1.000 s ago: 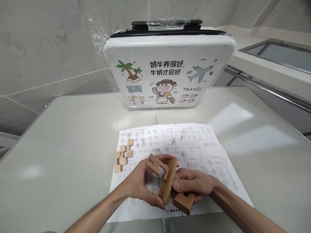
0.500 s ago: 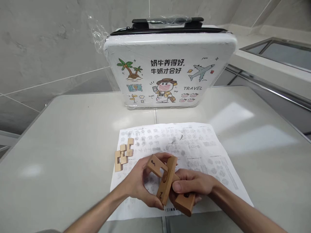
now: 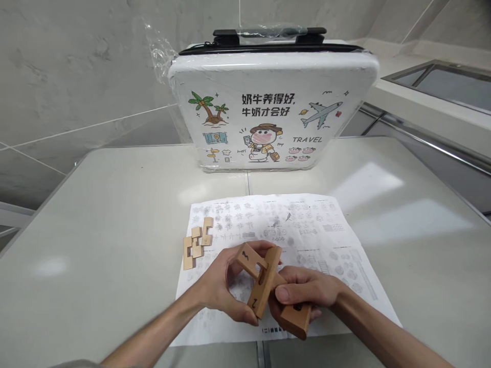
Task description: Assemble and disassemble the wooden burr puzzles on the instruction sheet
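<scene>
Hardly anything is moving since the earlier frames: the held wooden pieces are sitting only a little more to the right and lower, and both hands are keeping the same grip.

At the far left, the pale table [image 3: 95, 230] is lying bare under a grey tiled wall. Next, a small cluster of loose wooden pieces [image 3: 196, 243] is resting on the table, just touching the left edge of the printed sheet [image 3: 326, 240].

The left hand [image 3: 220, 291] is hovering above the near part of the sheet, closed around the puzzle: its thumb is pressing the lower end of the bar marked 2 [image 3: 264, 283], and its fingers are reaching behind the block marked 3 [image 3: 248, 258]. This block is leaning to the left from the top of the bar, and the two are interlocking there. The bar is standing tilted, with its top end to the right.

The right hand [image 3: 307, 291] is clamping the third block [image 3: 295, 321], thumb on top, and this block is meeting the bar from the right side.

Behind the sheet, a white suitcase [image 3: 272, 112] with cartoon prints is standing upright, partly wrapped in clear plastic. At the far right, a ledge [image 3: 441, 82] is running along the table.
</scene>
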A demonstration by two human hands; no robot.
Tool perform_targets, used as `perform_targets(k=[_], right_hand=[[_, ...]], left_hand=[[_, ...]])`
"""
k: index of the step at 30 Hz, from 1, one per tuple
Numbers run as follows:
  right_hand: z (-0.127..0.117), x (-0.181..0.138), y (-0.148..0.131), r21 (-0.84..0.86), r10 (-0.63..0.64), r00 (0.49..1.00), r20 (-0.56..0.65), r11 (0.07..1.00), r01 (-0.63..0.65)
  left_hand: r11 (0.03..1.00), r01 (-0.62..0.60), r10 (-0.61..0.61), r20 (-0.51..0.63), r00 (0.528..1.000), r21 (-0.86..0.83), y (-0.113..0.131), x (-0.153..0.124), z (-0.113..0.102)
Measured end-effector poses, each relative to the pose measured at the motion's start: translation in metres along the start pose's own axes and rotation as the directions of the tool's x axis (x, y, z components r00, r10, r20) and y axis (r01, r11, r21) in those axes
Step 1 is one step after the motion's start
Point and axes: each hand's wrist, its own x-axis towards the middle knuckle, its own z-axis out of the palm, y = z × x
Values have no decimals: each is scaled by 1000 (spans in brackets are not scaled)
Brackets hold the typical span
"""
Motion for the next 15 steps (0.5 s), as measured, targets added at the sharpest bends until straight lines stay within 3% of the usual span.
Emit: perform_targets(k=[15], right_hand=[[-2,-1,2,-28,4,1000,2,1000,-4]], left_hand=[[999,-16,15,30,999,43,-2,-1,-3]])
